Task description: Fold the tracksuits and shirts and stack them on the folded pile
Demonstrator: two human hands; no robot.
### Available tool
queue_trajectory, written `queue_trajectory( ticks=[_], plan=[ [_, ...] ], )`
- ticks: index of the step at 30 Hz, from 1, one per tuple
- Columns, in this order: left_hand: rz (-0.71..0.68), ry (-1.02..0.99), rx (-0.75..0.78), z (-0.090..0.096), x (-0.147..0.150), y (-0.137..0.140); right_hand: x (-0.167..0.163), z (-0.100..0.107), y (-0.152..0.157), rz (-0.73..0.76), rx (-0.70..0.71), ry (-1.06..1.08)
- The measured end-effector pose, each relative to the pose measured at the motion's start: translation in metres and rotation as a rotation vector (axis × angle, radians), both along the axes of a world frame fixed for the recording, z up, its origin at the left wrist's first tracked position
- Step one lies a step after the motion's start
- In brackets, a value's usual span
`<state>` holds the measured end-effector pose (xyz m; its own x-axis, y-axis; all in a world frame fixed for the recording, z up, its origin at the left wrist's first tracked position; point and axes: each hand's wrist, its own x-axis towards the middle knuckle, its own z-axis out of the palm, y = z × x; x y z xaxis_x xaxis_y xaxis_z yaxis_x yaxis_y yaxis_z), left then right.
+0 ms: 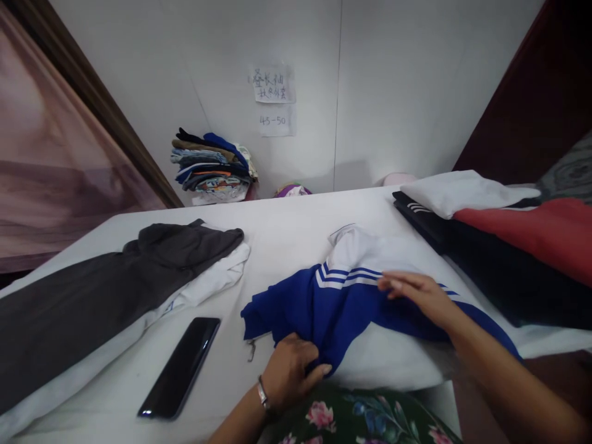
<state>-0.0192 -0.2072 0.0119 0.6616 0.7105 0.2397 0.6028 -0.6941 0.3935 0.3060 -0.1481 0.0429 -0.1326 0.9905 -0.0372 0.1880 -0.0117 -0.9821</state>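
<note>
A blue and white jacket (342,308) with white stripes lies bunched on the white-covered table in front of me, a drawstring or zip pull hanging at its left edge. My left hand (293,364), with a bracelet at the wrist, is closed on the blue fabric at the jacket's near edge. Over the striped part is my right hand (416,293), its fingers stretched out and nothing held in them. Whether its fingertips touch the cloth I cannot tell.
Left lie a dark grey garment (92,302) over a white one and a black phone (180,368). Black, red and white clothes (504,246) lie right. Behind the white table (277,222), folded clothes (210,163) are stacked by the wall, below paper notes (274,86).
</note>
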Motion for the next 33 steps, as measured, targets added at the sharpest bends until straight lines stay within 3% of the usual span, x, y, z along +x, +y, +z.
queue_trajectory(
  ticks=[3, 5, 8, 11, 15, 18, 20, 22, 24, 26, 29, 33],
  plan=[
    [0.072, -0.045, -0.038, 0.013, -0.010, 0.004, 0.026, -0.005, 0.066, -0.241, 0.175, -0.385],
    [0.154, -0.100, -0.024, 0.022, -0.016, 0.008, 0.042, -0.012, 0.103, -0.320, 0.093, -0.734],
    [0.252, -0.157, 0.029, 0.033, -0.020, 0.016, 0.056, -0.022, 0.134, -0.341, -0.045, -0.879],
    [0.253, -0.197, 0.019, 0.041, -0.016, 0.021, 0.059, -0.024, 0.140, -0.296, -0.102, -0.884],
    [0.192, -0.315, -0.146, 0.045, 0.000, 0.023, 0.044, -0.003, 0.126, -0.254, -0.034, -0.825],
    [0.210, -0.489, -0.310, 0.045, 0.016, 0.029, 0.010, 0.028, 0.095, -0.139, 0.144, -0.616],
    [0.269, -0.664, -0.456, 0.044, 0.027, 0.035, -0.024, 0.044, 0.064, 0.040, 0.271, -0.475],
    [0.326, -0.859, -0.656, 0.040, 0.037, 0.042, -0.059, 0.050, 0.030, 0.252, 0.371, -0.504],
    [0.347, -1.025, -0.871, 0.034, 0.045, 0.046, -0.088, 0.044, -0.002, 0.463, 0.462, -0.606],
    [0.354, -1.108, -0.996, 0.025, 0.050, 0.047, -0.107, 0.029, -0.026, 0.628, 0.438, -0.733],
    [0.356, -1.034, -0.964, 0.010, 0.054, 0.043, -0.115, 0.006, -0.043, 0.764, 0.387, -0.767],
    [0.303, -0.851, -0.758, 0.000, 0.052, 0.037, -0.105, -0.003, -0.044, 0.744, 0.361, -0.679]
  ],
)
